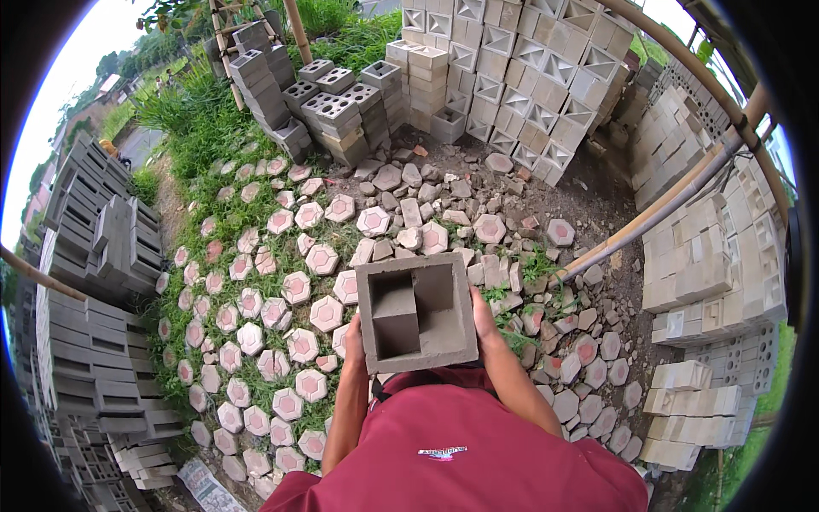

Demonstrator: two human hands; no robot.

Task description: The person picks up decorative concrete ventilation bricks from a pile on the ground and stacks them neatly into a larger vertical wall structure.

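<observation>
Ground: green grass (183, 111) is growing between the stones to the left of the hollow block and beyond it.

Wall of patterned blocks (512, 77): pale, with triangular recesses; it is standing beyond the hollow block, toward the right.

Right-hand stacks (687, 256): pale blocks in courses, rising well to the right of the hollow block.

Left-hand stacks (94, 358): grey blocks with slot-like recesses, standing well to the left of the hollow block.

Perforated blocks (341, 107): grey, with round holes; they are standing in piles beyond the hollow block, toward the left.

Bamboo poles (648, 211): two, side by side, slanting upward to the right of the hollow block.

Shirt (478, 435): maroon, a small mark on its front; it is filling the space just below the hollow block.

Printed sheet (209, 488): lying below and to the left of the hollow block.

Hollow block (397, 311): one, grey, squarish; it is resting between the two hands in front of the shirt, its open face turning upward and showing a stepped, slanted interior.

Left hand (354, 343) and right hand (485, 320): fingers are gripping the hollow block from its left and right sides; their tips are hiding from view.

Hexagonal pavers (303, 345): many, pale with reddish centres, lying mostly left of the hollow block.

Rubble (418, 183): broken pieces, lying beyond the hollow block.
</observation>
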